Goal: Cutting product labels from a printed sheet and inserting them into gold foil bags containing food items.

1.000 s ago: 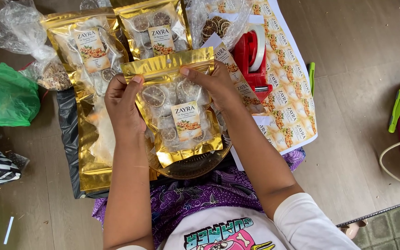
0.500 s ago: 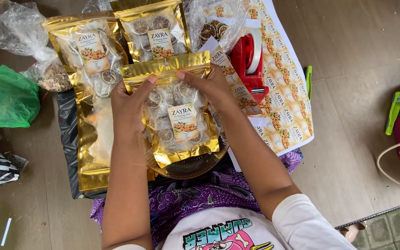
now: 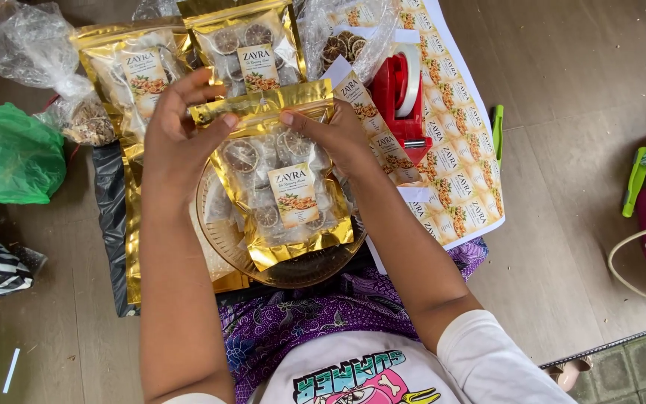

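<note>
- Head view: the left hand (image 3: 177,138) and the right hand (image 3: 338,135) hold a gold pouch (image 3: 282,191) by its top strip, thumbs and fingertips pinched shut on the gold edge from either side, near its middle.
- The pouch hangs upright just above a shallow amber bowl (image 3: 222,236), over the person's lap; through its clear front show dried citrus slices and a small paper label.
- It looks light and soft: thin, crinkly foil and film that bends where it is pressed. The slices inside seem brittle, so the belly is no place to squeeze. The flat top strip gives the firmest hold; the film is probably slippery.
- Behind the hands lie two filled pouches (image 3: 252,49) of the same kind, and a stack of flat gold bags (image 3: 132,224) to the left.
- To the right stand a red tape dispenser (image 3: 401,101) on a sheet of printed labels (image 3: 457,172), with a green pen (image 3: 497,131) just beside the sheet.
- Far left sit a green plastic bag (image 3: 9,153) and a clear bag (image 3: 35,49) of dried pieces.
</note>
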